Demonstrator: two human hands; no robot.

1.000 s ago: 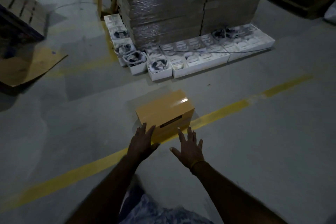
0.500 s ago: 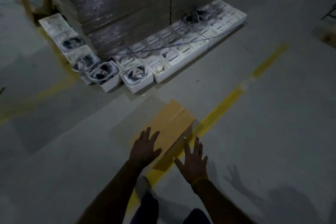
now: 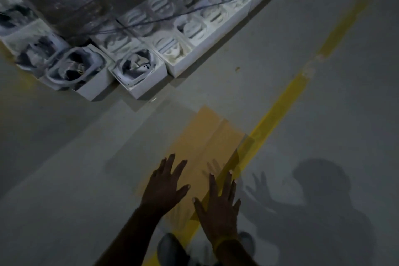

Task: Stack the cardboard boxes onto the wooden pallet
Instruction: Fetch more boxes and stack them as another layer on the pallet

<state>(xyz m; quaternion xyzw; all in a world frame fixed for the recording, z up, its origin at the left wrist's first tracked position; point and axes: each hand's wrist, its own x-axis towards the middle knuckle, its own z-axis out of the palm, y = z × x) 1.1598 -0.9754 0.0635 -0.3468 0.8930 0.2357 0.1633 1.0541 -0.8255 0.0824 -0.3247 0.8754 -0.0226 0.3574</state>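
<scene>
Both hands, left hand [image 3: 165, 188] and right hand [image 3: 218, 207], reach forward, fingers spread, over the blurred cardboard box [image 3: 207, 142].

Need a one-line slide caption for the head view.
Both hands, left and right, reach open toward a blurred cardboard box on the floor by a yellow line.

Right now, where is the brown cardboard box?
In the head view the cardboard box sits on the floor just ahead of both open hands, beside the yellow floor line and in front of the white trays.

blurred tan cardboard box [image 3: 207, 136] on grey floor, touching yellow line
</scene>
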